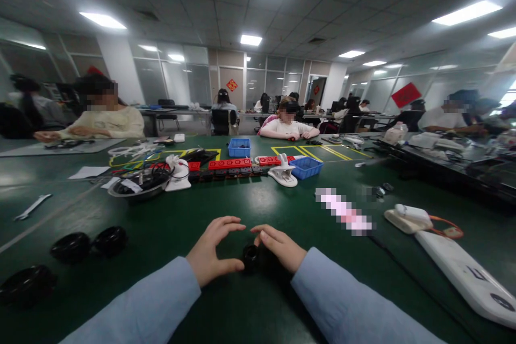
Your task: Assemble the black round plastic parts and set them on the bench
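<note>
A small black cylinder-shaped part (250, 258) with a round opening on top is on the green table between my hands. My left hand (213, 250) curves around its left side, fingers apart, the thumb tip at or very near the part. On the other side, my right hand (282, 247) has its fingers bent loosely towards the part; its lower fingers are partly hidden, and whether they touch it I cannot tell. Farther left lie three glossy black rounded pieces, among them a front one (28, 286) and a rear one (110, 239).
Ahead stand a row of red-topped blocks (229, 164), a white clamp-like stand (283, 172), blue bins (306, 167) and a metal bowl (139, 191) of cables. A wrench (33, 207) lies left. On the right are a long white device (463, 274) and a black cable. Other people sit beyond.
</note>
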`<action>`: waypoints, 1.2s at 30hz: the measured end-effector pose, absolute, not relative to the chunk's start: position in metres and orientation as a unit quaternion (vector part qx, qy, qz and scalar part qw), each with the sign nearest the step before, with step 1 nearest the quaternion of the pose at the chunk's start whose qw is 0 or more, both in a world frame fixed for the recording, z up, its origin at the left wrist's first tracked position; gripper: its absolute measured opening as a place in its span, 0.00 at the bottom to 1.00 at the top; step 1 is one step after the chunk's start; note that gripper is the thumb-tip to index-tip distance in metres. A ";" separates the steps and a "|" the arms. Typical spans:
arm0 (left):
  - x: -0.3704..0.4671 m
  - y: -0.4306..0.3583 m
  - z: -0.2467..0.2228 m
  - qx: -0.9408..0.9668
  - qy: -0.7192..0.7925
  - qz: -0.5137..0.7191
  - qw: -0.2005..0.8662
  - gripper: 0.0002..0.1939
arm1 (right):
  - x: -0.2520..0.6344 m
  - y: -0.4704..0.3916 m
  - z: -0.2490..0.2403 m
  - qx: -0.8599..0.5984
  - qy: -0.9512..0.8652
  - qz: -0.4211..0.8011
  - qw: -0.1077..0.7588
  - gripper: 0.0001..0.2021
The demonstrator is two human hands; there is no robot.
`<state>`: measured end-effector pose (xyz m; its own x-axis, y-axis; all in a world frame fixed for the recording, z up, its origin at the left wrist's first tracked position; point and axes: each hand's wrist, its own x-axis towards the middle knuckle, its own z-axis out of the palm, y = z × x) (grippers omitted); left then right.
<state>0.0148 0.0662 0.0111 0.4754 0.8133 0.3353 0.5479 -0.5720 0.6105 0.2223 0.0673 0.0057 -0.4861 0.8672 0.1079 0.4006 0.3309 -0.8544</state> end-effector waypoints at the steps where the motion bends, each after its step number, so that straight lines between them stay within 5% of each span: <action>1: 0.014 0.067 0.019 0.841 0.391 0.305 0.214 0.25 | 0.226 0.072 0.006 -0.402 -0.768 0.421 0.268 0.17; 6: 0.025 0.065 0.057 0.906 0.305 0.195 0.221 0.24 | 0.234 0.077 0.008 -0.363 -0.813 0.410 0.199 0.34; 10: 0.038 0.066 0.063 0.931 0.293 0.109 0.188 0.23 | 0.229 0.077 0.007 -0.374 -0.868 0.287 0.154 0.28; 19: 0.056 0.053 0.053 0.888 0.452 0.080 0.023 0.16 | 0.217 0.072 0.000 -0.424 -0.863 0.218 0.167 0.17; 27: 0.072 0.040 0.038 0.831 0.525 0.125 -0.136 0.26 | 0.206 0.059 -0.002 -0.486 -0.836 0.166 0.192 0.13; 32: 0.063 0.048 0.034 0.838 0.509 0.139 -0.141 0.32 | 0.208 0.061 -0.005 -0.473 -0.845 0.165 0.187 0.10; 36: 0.049 0.056 0.039 0.881 0.423 0.195 -0.081 0.26 | 0.213 0.064 -0.002 -0.444 -0.861 0.174 0.179 0.09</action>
